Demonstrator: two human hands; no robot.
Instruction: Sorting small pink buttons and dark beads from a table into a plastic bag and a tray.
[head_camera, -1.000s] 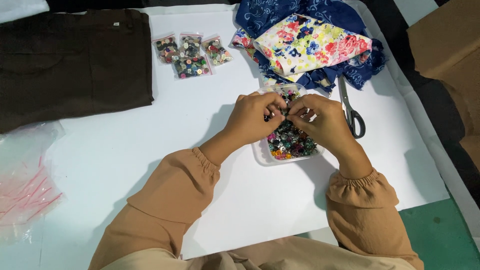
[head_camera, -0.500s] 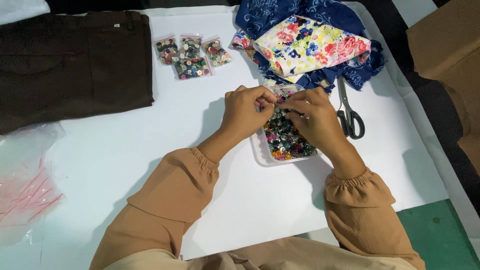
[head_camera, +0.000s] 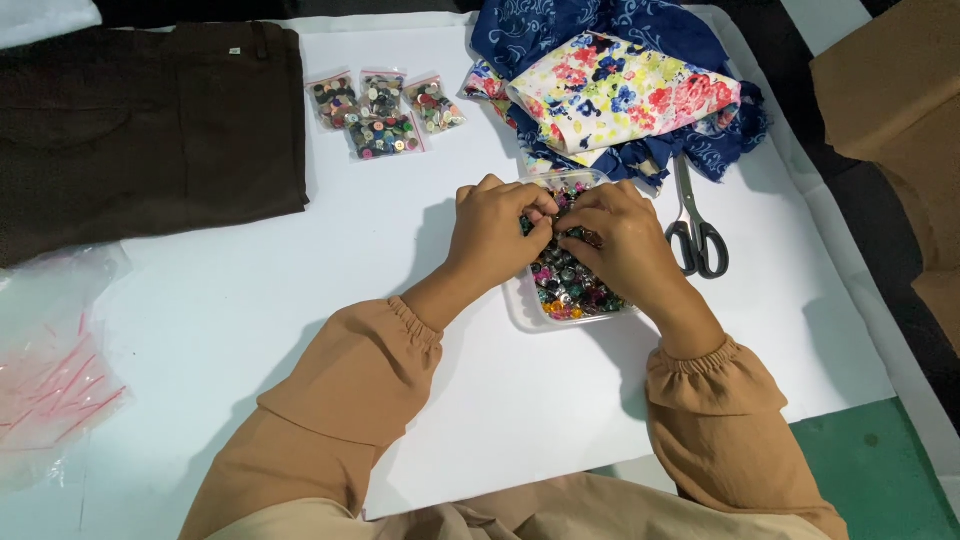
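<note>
A clear plastic tray (head_camera: 520, 312) full of colourful buttons (head_camera: 570, 285) sits in the middle of the white sheet. Both my hands hover over its far end. My left hand (head_camera: 492, 232) and my right hand (head_camera: 622, 245) meet with fingertips pinched together over the buttons. What they pinch is too small to make out; it looks like a small button or bag. Tan sleeves cover both my forearms.
Black-handled scissors (head_camera: 695, 232) lie just right of the tray. Floral and blue fabrics (head_camera: 620, 90) are piled behind it. Several small bags of buttons (head_camera: 382, 108) lie at the back, dark brown cloth (head_camera: 140, 120) at left, empty zip bags (head_camera: 50, 380) at lower left, cardboard (head_camera: 890, 90) at right.
Both hands have shifted slightly toward the far end of the tray, fingertips still together over the buttons.
</note>
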